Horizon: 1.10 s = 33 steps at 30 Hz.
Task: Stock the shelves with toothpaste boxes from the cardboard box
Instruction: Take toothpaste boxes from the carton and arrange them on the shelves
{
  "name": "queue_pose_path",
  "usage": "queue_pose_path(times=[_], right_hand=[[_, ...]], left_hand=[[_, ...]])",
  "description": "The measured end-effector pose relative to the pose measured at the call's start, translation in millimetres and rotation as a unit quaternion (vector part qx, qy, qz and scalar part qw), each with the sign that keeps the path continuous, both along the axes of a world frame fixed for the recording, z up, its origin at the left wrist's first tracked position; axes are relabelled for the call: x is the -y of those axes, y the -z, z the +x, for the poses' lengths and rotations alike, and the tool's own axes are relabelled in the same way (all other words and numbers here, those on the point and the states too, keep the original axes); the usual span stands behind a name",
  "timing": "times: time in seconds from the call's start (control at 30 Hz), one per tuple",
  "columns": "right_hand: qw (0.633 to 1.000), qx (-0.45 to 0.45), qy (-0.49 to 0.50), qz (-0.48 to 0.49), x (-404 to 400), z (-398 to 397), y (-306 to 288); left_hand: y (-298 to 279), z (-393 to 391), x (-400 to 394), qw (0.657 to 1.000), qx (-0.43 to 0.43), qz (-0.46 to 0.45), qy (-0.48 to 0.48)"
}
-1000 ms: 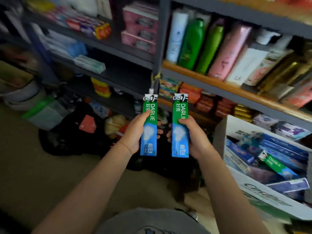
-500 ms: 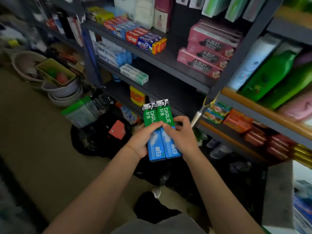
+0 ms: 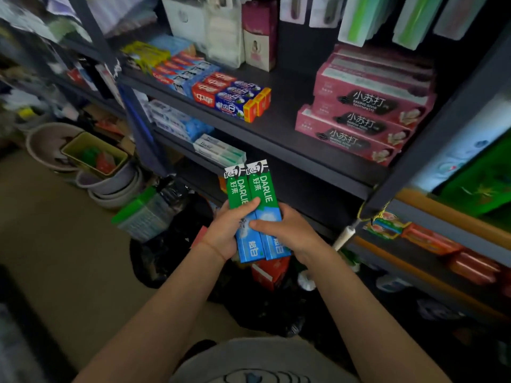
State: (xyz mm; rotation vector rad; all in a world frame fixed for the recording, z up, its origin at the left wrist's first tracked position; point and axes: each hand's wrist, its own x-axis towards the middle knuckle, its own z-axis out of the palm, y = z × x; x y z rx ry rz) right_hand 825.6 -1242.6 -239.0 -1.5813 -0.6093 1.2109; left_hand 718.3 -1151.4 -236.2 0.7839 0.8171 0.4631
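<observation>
Dark metal shelf (image 3: 290, 125) at twelve o'clock, stacked with pink toothpaste boxes (image 3: 359, 117) at two. Below, at centre: two Darlie boxes (image 3: 255, 205) side by side, touching, upright. Left hand (image 3: 225, 230) gripping from nine o'clock, right hand (image 3: 290, 230) gripping from three.

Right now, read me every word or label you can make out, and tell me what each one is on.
"DARLIE" and "好来", with "超白" lower down: two green-and-blue boxes held by left hand and right hand.
"小苏打", "BAKING SODA TOOTHPASTE": pink boxes.
"中华": red box.
"健齿白": blue box.
White boxes and red boxes farther back: too blurred to read.
</observation>
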Motion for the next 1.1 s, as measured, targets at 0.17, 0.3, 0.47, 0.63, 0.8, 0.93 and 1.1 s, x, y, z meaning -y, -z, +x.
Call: queue_pose_path(times=[0.17, 0.3, 0.47, 0.63, 0.8, 0.93, 1.1], right_hand=[[0.999, 0.002, 0.031, -0.036, -16, 18, 17], [0.993, 0.063, 0.054, -0.082, -28, 28, 37], [0.963, 0.173, 0.046, -0.202, -55, 33, 68], [0.889, 0.332, 0.025, -0.314, -109, 34, 80], [0.793, 0.465, 0.012, -0.393, -171, 64, 99], [0.764, 0.507, 0.002, -0.399, -202, 79, 114], [0.744, 0.524, -0.016, -0.414, -218, 93, 127]], left_hand=[[25, 26, -24, 0.998, -0.001, -0.045, 0.042], [58, 43, -52, 0.997, -0.023, -0.053, 0.054], [101, 42, -110, 0.989, -0.107, -0.045, 0.087], [136, 39, -176, 0.958, -0.222, 0.036, 0.177], [149, 55, -231, 0.886, -0.272, 0.303, 0.221], [161, 58, -246, 0.762, -0.313, 0.526, 0.214], [186, 66, -273, 0.646, -0.387, 0.599, 0.272]])
